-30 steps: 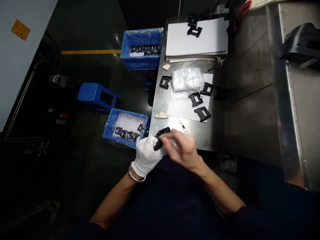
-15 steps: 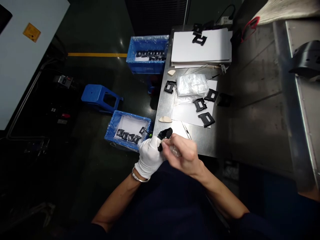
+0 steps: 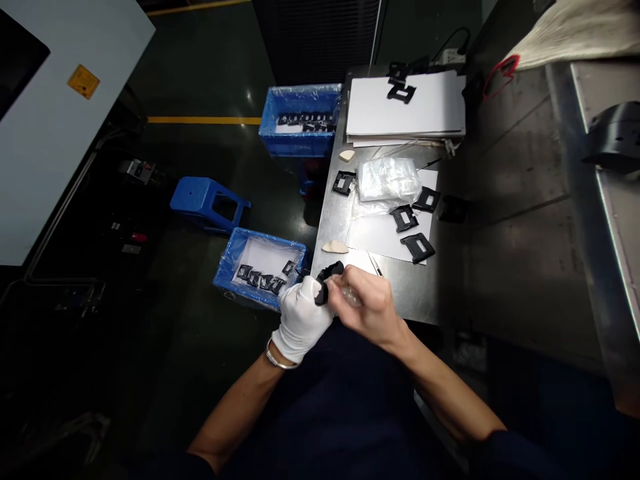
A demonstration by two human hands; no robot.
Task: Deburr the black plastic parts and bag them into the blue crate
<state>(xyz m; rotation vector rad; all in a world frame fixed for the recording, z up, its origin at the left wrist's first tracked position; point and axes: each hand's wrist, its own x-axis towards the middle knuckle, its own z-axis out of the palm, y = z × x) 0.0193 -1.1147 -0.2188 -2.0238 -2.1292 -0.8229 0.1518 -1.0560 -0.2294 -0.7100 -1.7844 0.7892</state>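
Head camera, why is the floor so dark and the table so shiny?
In the head view, the steel table shines under the light, while the floor sinks into deep shadow.

The gloved left hand [image 3: 301, 319] and bare right hand [image 3: 367, 308] hide most of the black plastic part [image 3: 330, 273] from me.

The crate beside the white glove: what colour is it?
Blue crate, best seen in the head view.
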